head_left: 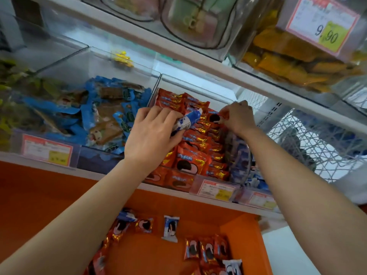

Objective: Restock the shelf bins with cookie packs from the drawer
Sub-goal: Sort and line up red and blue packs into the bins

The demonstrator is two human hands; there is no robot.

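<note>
At frame centre, the left hand point(153, 135) is gripping a blue pack point(189, 121); the right hand point(239, 116), pinching a red pack point(214, 117), should be clearing room.

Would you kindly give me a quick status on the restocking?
Left hand grips blue pack over bin. Right hand pinches red pack inside. Drawer holds more packs. Nothing blocking.

Red packs point(195, 142) crowd the clear bin point(191, 84); free room remains behind them, under the upper shelf point(200, 63).
</note>
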